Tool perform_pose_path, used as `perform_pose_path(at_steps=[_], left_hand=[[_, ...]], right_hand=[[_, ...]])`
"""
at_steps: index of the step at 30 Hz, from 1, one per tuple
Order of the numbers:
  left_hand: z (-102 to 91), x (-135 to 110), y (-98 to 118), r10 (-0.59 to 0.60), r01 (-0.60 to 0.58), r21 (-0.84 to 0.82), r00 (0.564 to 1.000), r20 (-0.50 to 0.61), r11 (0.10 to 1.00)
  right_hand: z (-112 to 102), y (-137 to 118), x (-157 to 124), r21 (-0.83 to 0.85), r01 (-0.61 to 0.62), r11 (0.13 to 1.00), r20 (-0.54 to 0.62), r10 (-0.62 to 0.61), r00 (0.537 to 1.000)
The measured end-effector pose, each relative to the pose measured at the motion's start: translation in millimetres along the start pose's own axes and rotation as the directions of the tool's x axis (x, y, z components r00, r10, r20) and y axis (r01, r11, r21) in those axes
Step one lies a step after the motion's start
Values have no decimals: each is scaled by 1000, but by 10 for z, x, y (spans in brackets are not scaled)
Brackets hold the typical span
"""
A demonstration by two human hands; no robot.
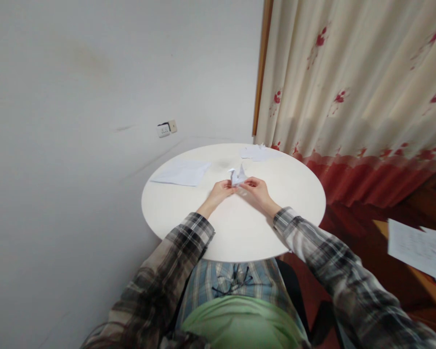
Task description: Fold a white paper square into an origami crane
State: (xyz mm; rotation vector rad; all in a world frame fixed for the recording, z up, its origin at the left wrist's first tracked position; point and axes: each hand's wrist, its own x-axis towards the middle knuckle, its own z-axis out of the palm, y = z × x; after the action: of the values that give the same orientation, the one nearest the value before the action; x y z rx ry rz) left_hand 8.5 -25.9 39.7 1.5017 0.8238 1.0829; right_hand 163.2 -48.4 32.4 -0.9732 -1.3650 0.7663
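Pinching small folded paper (236, 180) at lower sides between left grip (220, 190) and right grip (257, 190), with pointed parts clear above, over white tabletop (232, 235).

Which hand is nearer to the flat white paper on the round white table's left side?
Left: the left hand is right of the flat white paper; the right hand is farther right.

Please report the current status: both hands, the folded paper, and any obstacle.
Left hand and right hand holding folded paper low at its sides. Two points upward. No obstruction seen; left sheet and far papers lie apart.
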Motion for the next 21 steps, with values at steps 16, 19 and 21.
perform_pose_path(at_steps=[16,19,21], left_hand=[[-82,53,-106,269,-192,354,945,-184,915],[-75,66,-123,225,-178,240,957,-182,954],[-66,57,-111,134,-113,132,977,-165,985]], right_hand=[[-17,-95,7,174,-215,961,107,199,974],[-31,-116,-20,152,-192,969,157,168,973],[-42,-116,-28,146,-168,975,164,143,976]])
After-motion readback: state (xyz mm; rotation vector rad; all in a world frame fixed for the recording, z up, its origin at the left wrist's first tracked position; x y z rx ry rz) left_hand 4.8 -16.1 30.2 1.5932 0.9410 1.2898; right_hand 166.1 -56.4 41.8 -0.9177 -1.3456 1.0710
